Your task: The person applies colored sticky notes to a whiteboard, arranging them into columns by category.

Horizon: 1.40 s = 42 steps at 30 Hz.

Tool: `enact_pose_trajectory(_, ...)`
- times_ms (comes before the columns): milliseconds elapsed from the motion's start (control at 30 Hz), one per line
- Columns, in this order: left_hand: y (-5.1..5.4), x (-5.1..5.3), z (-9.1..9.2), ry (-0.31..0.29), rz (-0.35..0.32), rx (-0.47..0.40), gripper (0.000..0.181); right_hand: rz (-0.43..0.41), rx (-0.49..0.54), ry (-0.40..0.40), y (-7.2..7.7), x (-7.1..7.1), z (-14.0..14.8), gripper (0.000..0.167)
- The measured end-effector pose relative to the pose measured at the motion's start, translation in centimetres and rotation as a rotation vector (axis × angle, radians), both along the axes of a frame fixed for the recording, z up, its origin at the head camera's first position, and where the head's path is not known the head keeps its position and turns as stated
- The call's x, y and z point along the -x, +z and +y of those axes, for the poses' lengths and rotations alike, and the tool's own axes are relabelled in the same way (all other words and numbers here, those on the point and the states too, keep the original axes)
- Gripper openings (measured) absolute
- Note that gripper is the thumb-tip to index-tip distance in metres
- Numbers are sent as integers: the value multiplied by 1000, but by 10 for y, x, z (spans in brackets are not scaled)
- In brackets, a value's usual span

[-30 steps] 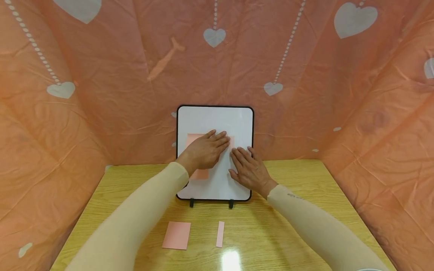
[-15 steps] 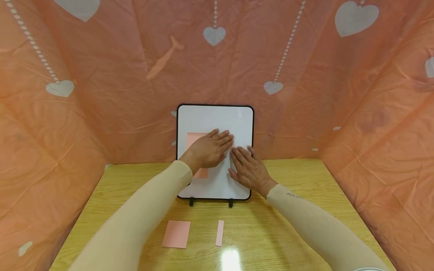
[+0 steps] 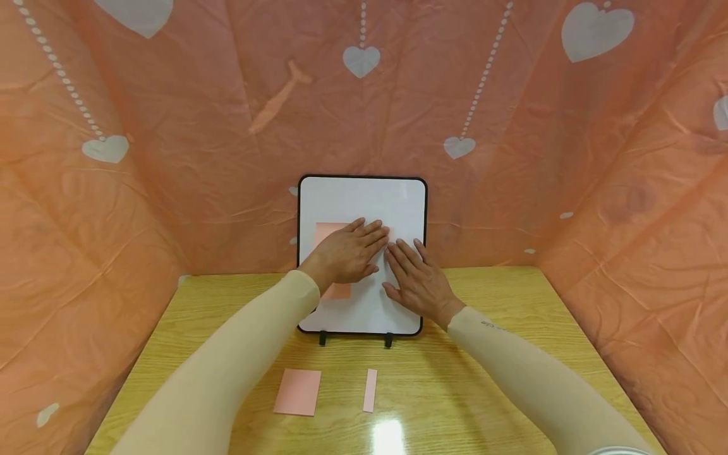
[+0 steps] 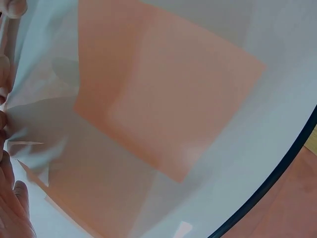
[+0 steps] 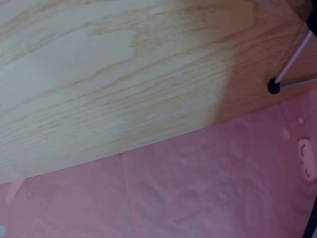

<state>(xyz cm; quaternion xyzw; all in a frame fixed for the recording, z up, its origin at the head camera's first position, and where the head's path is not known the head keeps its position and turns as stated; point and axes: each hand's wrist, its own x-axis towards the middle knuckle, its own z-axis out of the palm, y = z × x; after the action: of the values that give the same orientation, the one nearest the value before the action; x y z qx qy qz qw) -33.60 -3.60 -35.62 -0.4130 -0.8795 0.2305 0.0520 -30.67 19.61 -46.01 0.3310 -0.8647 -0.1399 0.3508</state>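
Observation:
A white board (image 3: 364, 196) with a black rim stands upright on short black feet. My left hand (image 3: 348, 254) lies across its middle with fingers extended, partly covering pink paper (image 3: 327, 231) on the board. A lower pink piece (image 3: 339, 291) shows below that wrist. Pale pink also peeks out beside the left fingertips. Just to the right, my right hand (image 3: 419, 280) rests against the board's right part, its fingers straight and close to the left fingertips. In the left wrist view a pink square (image 4: 173, 89) sits on the board, and fingers (image 4: 12, 208) show at the left edge.
On the wooden table (image 3: 489, 291) in front of the board lie a pink paper square (image 3: 297, 392) and a narrow pink strip (image 3: 370, 390). An orange cloth (image 3: 398, 114) with pale hearts encloses the back and sides. A thin metal stand leg (image 5: 292, 57) shows behind.
My left hand slid slightly right along the board, then a little back left. My right hand has shifted slightly upward. The papers on the table have not moved.

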Motion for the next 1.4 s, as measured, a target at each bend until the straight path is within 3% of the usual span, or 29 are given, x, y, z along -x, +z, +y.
enact_pose_trajectory(100,0,0,1,-5,13,2,73,-17,-6,-10,-1,0,1,75)
enact_pose_trajectory(300,-1,1,10,-50,112,-22,60,-9,2,-11,-6,-1,1,74)
enact_pose_trajectory(500,-2,-1,17,-37,74,-18,60,-37,-23,-47,-5,-3,-1,75)
enact_pose_trajectory(833,-2,3,2,23,11,-33,60,-14,-24,-37,-6,-5,0,75)
enact_pose_trajectory(1200,-5,-2,4,16,62,-14,62,59,20,-5,-14,-4,1,74)
enact_pose_trajectory(1400,-7,-4,5,15,87,-32,60,44,16,-26,-13,-8,-1,73)
